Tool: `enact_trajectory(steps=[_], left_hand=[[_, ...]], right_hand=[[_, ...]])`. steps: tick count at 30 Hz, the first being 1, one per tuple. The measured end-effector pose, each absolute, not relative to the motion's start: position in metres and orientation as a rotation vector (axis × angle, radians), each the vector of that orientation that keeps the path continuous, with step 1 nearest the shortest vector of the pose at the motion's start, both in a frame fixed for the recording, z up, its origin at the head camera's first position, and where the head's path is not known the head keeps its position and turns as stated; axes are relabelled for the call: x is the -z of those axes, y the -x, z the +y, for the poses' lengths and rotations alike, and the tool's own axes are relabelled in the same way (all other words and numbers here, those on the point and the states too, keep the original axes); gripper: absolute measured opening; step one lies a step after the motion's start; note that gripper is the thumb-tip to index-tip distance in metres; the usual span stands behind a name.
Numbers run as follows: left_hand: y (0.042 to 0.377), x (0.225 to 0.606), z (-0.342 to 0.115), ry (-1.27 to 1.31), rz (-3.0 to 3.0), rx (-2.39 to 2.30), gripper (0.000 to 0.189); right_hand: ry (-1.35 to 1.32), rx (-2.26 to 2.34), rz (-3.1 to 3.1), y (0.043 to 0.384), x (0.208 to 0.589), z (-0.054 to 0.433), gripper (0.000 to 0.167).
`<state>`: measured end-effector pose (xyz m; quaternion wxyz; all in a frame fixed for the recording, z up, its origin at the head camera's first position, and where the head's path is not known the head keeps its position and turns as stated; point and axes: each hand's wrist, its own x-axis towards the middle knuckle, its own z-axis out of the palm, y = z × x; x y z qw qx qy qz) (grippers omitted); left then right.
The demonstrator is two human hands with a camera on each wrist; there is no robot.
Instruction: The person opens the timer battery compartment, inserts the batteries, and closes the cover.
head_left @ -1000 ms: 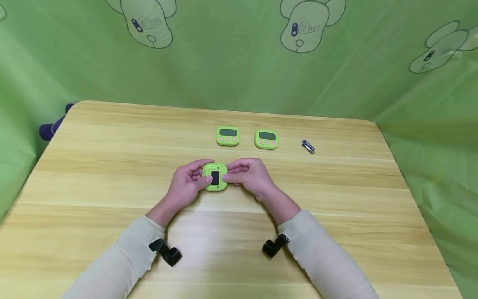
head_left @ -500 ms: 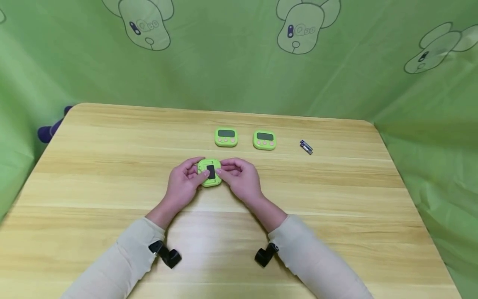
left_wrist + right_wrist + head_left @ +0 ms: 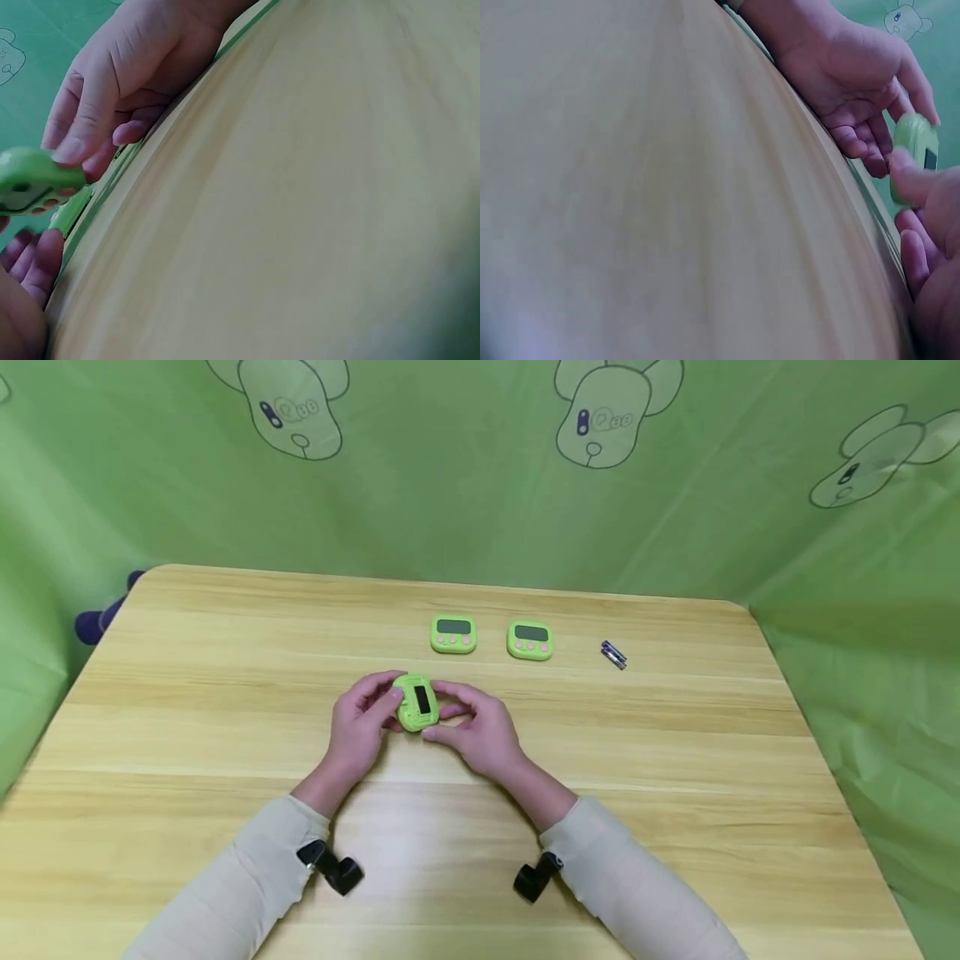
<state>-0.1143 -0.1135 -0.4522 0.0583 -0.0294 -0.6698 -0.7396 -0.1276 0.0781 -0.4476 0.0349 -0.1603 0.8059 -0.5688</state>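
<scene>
A light green digital timer point(image 3: 410, 710) is held up over the table with its back and dark rectangle facing up. My left hand point(image 3: 357, 718) grips its left side, thumb across the near edge of the back. The right hand point(image 3: 487, 735) holds the opposite side, thumb at the lower corner and index finger by the upper edge. In the left wrist view, the timer point(image 3: 34, 180) shows part of its buttoned front, the right thumb touching it. The right wrist view catches the timer point(image 3: 911, 150) edge-on between both hands.
Two more green timers, one point(image 3: 453, 635) left and one point(image 3: 530, 641) right, lie face up behind the hands. A pair of small batteries point(image 3: 613, 655) lies to their right. Green printed curtain point(image 3: 465, 510) surrounds the wooden table point(image 3: 675, 827).
The held timer has moved slightly left and away, and now tilts. The right hand has shifted left, its thumb going from the timer's back to its lower corner.
</scene>
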Motion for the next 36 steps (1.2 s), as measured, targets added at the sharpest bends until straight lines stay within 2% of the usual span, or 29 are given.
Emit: enact_trajectory(steps=[5, 9, 14, 19, 27, 30, 36], left_hand=[[0.113, 0.452, -0.115, 0.105, -1.913, 2.296, 0.03], [0.113, 0.453, -0.116, 0.081, -1.904, 2.338, 0.033], [0.114, 0.457, -0.118, 0.018, -2.012, 2.231, 0.043], [0.117, 0.458, -0.117, -0.068, -2.009, 2.121, 0.043], [0.126, 0.457, -0.123, -0.158, -1.903, 2.176, 0.04], [0.133, 0.458, -0.131, -0.183, -1.9, 2.182, 0.04], [0.149, 0.455, -0.145, -0.231, -1.984, 2.14, 0.04]], right_hand=[[0.559, 1.765, 2.412, 0.128, 0.449, 0.079, 0.042], [0.503, 1.829, 2.348, 0.131, 0.448, 0.077, 0.029], [0.337, 1.864, 2.35, 0.134, 0.444, 0.07, 0.024], [0.138, 2.029, 2.287, 0.141, 0.44, 0.055, 0.022], [-0.059, 2.264, 2.122, 0.152, 0.438, 0.028, 0.03], [-0.015, 2.22, 2.176, 0.156, 0.441, 0.02, 0.034], [0.176, 1.923, 2.486, 0.169, 0.446, 0.005, 0.056]])
